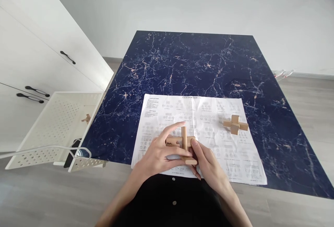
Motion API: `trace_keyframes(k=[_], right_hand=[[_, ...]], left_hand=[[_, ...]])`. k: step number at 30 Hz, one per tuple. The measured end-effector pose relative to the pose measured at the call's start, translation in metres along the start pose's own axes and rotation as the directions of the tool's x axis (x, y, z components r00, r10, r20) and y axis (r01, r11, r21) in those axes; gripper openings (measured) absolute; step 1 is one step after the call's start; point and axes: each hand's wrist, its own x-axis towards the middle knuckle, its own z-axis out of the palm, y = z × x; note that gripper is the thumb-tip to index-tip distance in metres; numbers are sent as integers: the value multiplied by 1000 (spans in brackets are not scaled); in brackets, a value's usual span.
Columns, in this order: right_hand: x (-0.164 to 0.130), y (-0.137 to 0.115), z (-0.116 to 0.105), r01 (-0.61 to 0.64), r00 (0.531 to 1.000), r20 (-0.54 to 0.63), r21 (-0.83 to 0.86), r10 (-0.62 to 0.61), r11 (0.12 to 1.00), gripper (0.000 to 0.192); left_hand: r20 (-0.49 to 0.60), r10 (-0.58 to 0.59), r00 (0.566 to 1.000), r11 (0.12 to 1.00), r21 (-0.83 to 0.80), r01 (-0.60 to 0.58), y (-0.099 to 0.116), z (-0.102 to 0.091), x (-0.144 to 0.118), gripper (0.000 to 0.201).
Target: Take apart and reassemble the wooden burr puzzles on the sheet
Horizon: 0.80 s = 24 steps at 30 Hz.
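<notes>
My left hand (156, 154) is closed around one side of a partly joined wooden burr puzzle (184, 137), its index finger stretched toward the top of the upright bar. The fingers of my right hand (211, 164) pinch the other side, with the thumb on the end of the crosswise bar. That crosswise bar carries a dark mark near its left end. Another wooden piece juts out low, at the front. Beneath both hands lies a creased instruction sheet (208, 150) printed with small diagrams. A cross-shaped wooden puzzle (235, 125) rests on the sheet's right side.
The dark blue marbled table (188, 63) stands against a pale wall. At left is a white perforated panel shelf (54, 122) with a small wooden puzzle (86, 119) on it and a white cable (49, 147) across it. White cabinets (39, 46) with black handles stand beyond.
</notes>
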Motion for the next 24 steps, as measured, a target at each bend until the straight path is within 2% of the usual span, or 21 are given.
trace_keyframes(k=[3,6,11,17,21,22,24], right_hand=[[1,2,1,-1,999,-39,73,4,997,60],[1,5,4,21,997,-81,109,-12,994,58],[0,7,12,111,975,-195,21,-105,994,59],[-1,8,23,165,954,-264,72,-141,984,58],[5,11,16,181,943,-301,102,-143,978,59],[6,11,14,175,944,-302,117,-133,978,58],[9,11,8,161,944,-310,145,-110,976,59]], left_hand=[[-26,-1,1000,1000,4,1,-4,-2,-2,13],[-75,44,996,999,-25,-46,-9,-2,-5,15],[-126,125,984,991,-31,-130,-14,-1,-8,17],[-115,94,989,994,-53,-101,-4,-4,-12,14],[6,-19,1000,997,-69,19,7,-6,-18,22],[2,-38,999,997,-62,38,8,-6,-20,22],[-91,-62,994,998,-30,60,8,-9,-21,16]])
